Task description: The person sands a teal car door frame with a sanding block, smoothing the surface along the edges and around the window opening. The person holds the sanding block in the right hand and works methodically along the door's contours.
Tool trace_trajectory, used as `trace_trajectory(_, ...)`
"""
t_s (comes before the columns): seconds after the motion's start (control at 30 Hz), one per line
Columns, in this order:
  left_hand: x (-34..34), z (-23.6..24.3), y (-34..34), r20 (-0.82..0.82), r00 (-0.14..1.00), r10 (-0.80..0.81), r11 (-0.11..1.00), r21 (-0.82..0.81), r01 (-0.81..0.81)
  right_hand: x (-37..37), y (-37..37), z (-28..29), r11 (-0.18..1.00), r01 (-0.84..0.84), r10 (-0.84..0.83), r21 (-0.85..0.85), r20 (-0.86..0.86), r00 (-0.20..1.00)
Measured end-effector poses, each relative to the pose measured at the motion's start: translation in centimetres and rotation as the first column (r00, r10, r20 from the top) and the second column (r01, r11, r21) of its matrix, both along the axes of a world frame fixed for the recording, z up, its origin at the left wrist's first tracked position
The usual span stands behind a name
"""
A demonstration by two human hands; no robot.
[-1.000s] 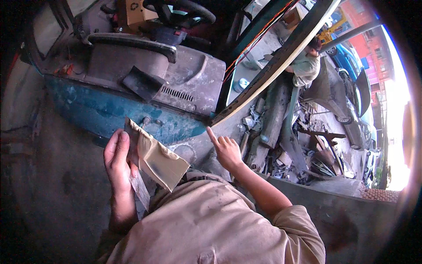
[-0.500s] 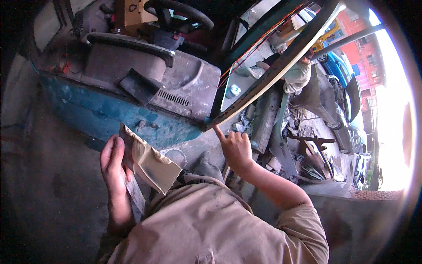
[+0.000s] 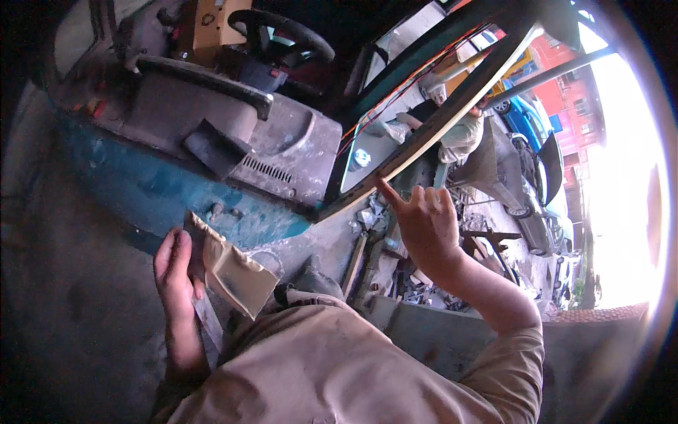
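My left hand (image 3: 176, 272) grips a flat plate spread with thick beige putty (image 3: 244, 279), its fingers wrapped around the left edge. A thin flat strip (image 3: 207, 321) sticks out below the same hand; whether it is part of the plate or a separate blade, I cannot tell. My right hand (image 3: 429, 225) holds no tool. Its index finger is stretched out, the tip at the curved window frame (image 3: 452, 116), and the other fingers are loosely bent. Cream-coloured filler runs along the frame's outer edge.
Ahead stands a blue vehicle front (image 3: 148, 177) with a dusty dashboard (image 3: 296, 152), a loose dark panel (image 3: 215, 148) and a steering wheel (image 3: 282, 28). Beyond the frame, another person (image 3: 462, 138) is partly visible. Scrap parts (image 3: 424, 290) and parked cars (image 3: 540, 233) lie to the right.
My right hand has moved right and up along the window frame, index finger still extended. The putty plate stays in my left hand. The whole view has shifted slightly.
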State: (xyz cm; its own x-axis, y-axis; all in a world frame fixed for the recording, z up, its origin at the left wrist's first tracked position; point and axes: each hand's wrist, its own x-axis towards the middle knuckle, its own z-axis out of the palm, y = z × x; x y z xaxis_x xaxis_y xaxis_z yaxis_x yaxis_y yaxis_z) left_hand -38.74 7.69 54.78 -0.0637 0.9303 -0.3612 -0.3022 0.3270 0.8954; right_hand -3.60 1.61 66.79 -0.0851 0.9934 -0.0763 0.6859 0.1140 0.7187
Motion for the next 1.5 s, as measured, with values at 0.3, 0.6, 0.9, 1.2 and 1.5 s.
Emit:
trace_trajectory(0.3, -0.3, -0.4, 0.1, -0.078, 0.996, 0.052, 0.995, -0.081, -0.058, 1.5, 2.0, 6.1, 0.993, -0.079, 0.069, 0.082, 0.117, 0.991)
trace_trajectory(0.6, -0.4, -0.7, 0.2, 0.024, 0.996, 0.088, 0.994, -0.066, -0.086, 2.3, 4.3, 14.2, 0.992, -0.021, -0.005, 0.127, 0.199, 0.98)
trace_trajectory(0.9, -0.8, -1.7, 0.4, -0.033, 0.998, -0.048, 0.999, -0.008, 0.048, 4.6, 6.6, 22.0, 0.962, 0.023, -0.094, 0.272, 0.253, 0.963)
trace_trajectory(1.2, -0.9, -2.2, 0.4, -0.011, 0.999, 0.032, 0.996, -0.084, -0.033, 5.8, 9.4, 24.8, 0.907, 0.153, -0.255, 0.392, 0.223, 0.941)
trace_trajectory(1.5, -1.6, -3.6, 0.7, -0.008, 1.0, 0.011, 0.999, -0.032, -0.012, 8.7, 11.9, 24.9, 0.819, 0.192, -0.32, 0.54, 0.153, 0.935)
